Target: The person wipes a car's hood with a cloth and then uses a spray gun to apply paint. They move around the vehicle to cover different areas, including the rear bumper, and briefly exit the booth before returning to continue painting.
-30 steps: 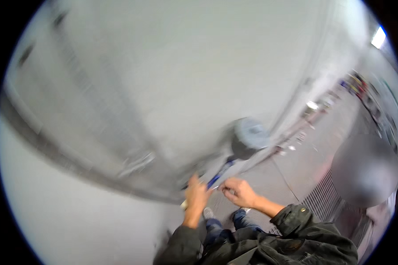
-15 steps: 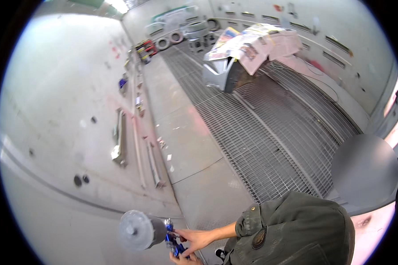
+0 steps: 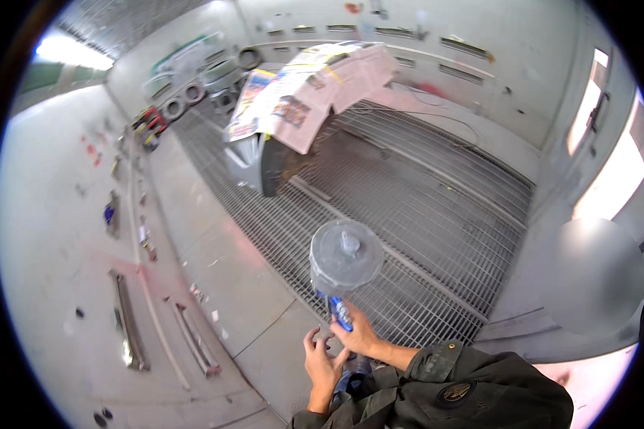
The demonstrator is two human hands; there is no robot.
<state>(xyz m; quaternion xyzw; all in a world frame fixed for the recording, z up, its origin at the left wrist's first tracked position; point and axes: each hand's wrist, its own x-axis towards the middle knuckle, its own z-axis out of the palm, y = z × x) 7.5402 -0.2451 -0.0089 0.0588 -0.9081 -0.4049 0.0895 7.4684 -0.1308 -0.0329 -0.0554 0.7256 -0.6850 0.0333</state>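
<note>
Cup (image 3: 345, 261) (lidded, contents hidden) tops spray gun (image 3: 341, 312) in the right grip (image 3: 359, 336).

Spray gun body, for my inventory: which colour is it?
The spray gun body is mostly blue; head view shows it.

One spray gun (image 3: 342, 313) — one cup (image 3: 336, 288), one lid (image 3: 349, 262), one paper-draped panel (image 3: 245, 163)

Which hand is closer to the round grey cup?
Right. The right hand holds the blue spray gun beneath the grey cup; the left hand is lower in view and leftward, apart from it.
</note>
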